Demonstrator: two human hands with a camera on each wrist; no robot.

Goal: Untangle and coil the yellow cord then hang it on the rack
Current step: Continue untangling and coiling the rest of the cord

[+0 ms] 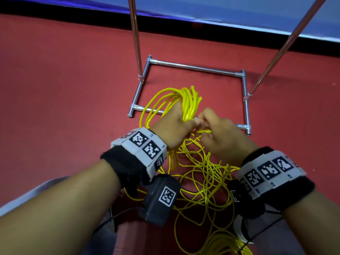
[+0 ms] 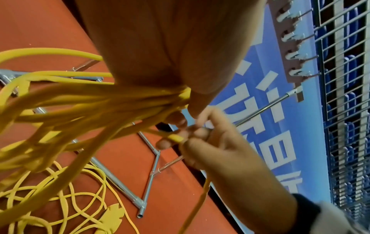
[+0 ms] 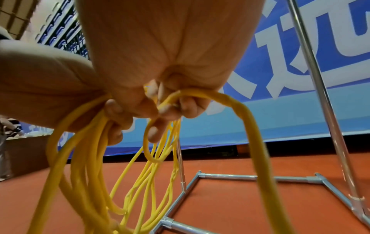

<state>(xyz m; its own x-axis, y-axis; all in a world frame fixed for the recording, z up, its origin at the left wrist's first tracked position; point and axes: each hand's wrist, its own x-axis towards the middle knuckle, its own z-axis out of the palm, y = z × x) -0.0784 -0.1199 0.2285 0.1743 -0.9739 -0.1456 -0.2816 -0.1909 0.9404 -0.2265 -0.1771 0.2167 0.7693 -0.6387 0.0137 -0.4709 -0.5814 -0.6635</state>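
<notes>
**Coiling by hand above a metal rack**

Gripping a bundle of loops, the left hand (image 1: 173, 124) hides where the yellow cord (image 1: 189, 102) strands gather; the loops run away from the person over the rack (image 1: 195, 68) base. The right hand (image 1: 217, 133) pinches one strand. Loose cord lies tangled on the red floor (image 1: 64, 80), partly cut off below.
</notes>
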